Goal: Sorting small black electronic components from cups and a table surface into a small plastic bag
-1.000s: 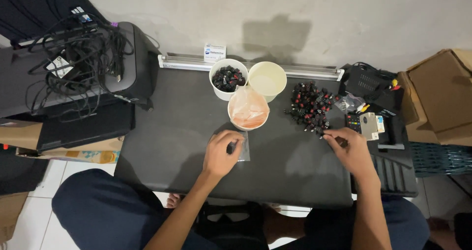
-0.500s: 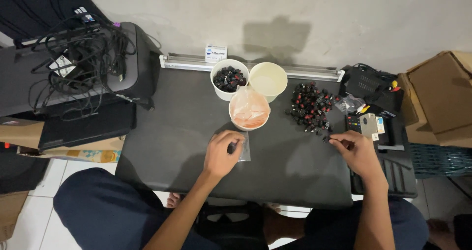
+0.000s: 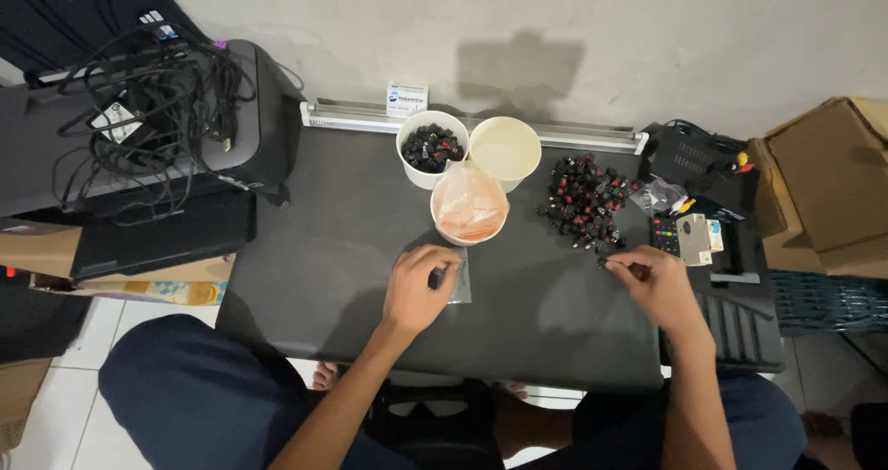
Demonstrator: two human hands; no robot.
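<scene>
Left hand [image 3: 418, 290] palm down, fingers curled, pinching a small dark part against a clear plastic bag [image 3: 457, 280] flat on the dark table [image 3: 324, 257]. Right hand [image 3: 657, 280] to the right, fingertips closed on another small dark part [image 3: 606, 263] at the near edge of the pile of black-and-red parts [image 3: 583, 202]. Farther off, three cups: one with dark parts [image 3: 430, 148], one empty [image 3: 504, 151], one with orange bags [image 3: 469, 209].

Left hand [image 3: 418, 290] is pinching a small clear bag [image 3: 457, 276] mid-frame on the dark table [image 3: 324, 248]. Right hand [image 3: 652, 280] is gripping a tiny black part [image 3: 606, 263] just below the pile of black and red parts [image 3: 585, 200], right of center.
</scene>
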